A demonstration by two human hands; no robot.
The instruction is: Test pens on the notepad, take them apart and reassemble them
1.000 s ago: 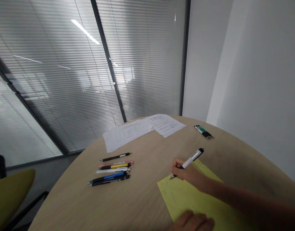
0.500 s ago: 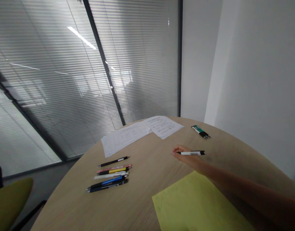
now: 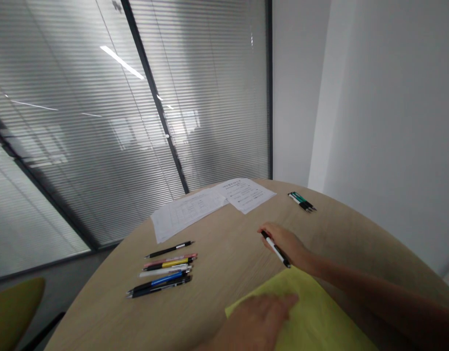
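My right hand (image 3: 283, 239) is closed on a white-and-black pen (image 3: 277, 249), which slants down to the right with its lower end near the far corner of a yellow sheet of paper (image 3: 316, 307). Low in the picture, my left hand (image 3: 255, 317) reaches over that sheet, its fingers stretched out to the right and somewhat blurred. Nothing shows in it; whether it touches the paper I cannot tell.
Several pens, among them a blue one (image 3: 162, 281), a yellow one (image 3: 169, 263) and a black one (image 3: 169, 249), lie at the left. Green-and-white pens (image 3: 301, 201) lie at the right. Printed sheets (image 3: 188, 214) sit along the far edge of the round table (image 3: 213, 248).
My left hand has come in from below over the yellow sheet. The pen in my right hand has swung from nearly level to slanting down towards me.
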